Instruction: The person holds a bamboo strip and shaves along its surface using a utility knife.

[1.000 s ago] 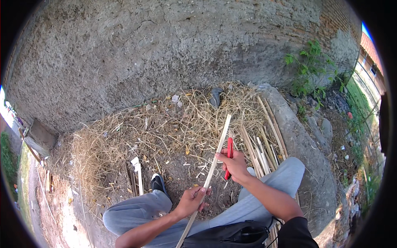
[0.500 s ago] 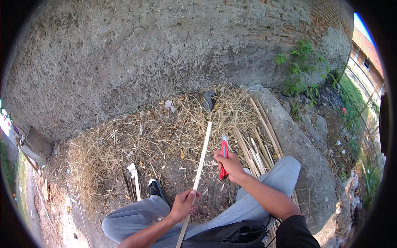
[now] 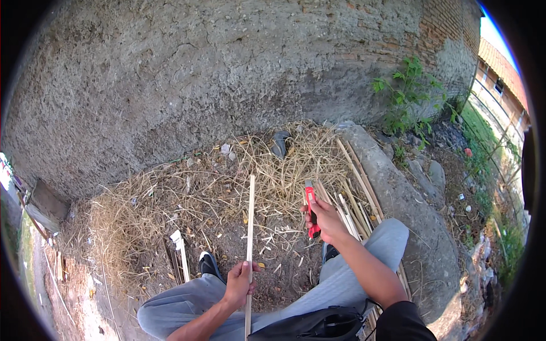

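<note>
My left hand (image 3: 239, 284) is closed around a long, pale wooden strip (image 3: 251, 221), low on its length. The strip points away from me, almost straight, and its near end runs down past my lap. To the right, my right hand (image 3: 326, 220) grips a red utility knife (image 3: 311, 203) with its tip pointing away from me. Knife and strip are apart. Small pale shavings (image 3: 277, 234) lie on the dirt between the two hands.
Several split strips (image 3: 350, 213) lie beside my right knee, along a long stone slab (image 3: 392, 199). Dry straw (image 3: 122, 227) covers the ground up to a rough wall (image 3: 199, 85). A dark grey object (image 3: 280, 144) rests in the straw. Further strips (image 3: 183, 258) lie left of my foot.
The strip's far end has swung left, so it stands straighter. My left hand has shifted left and slightly down. The knife has moved a little right.
</note>
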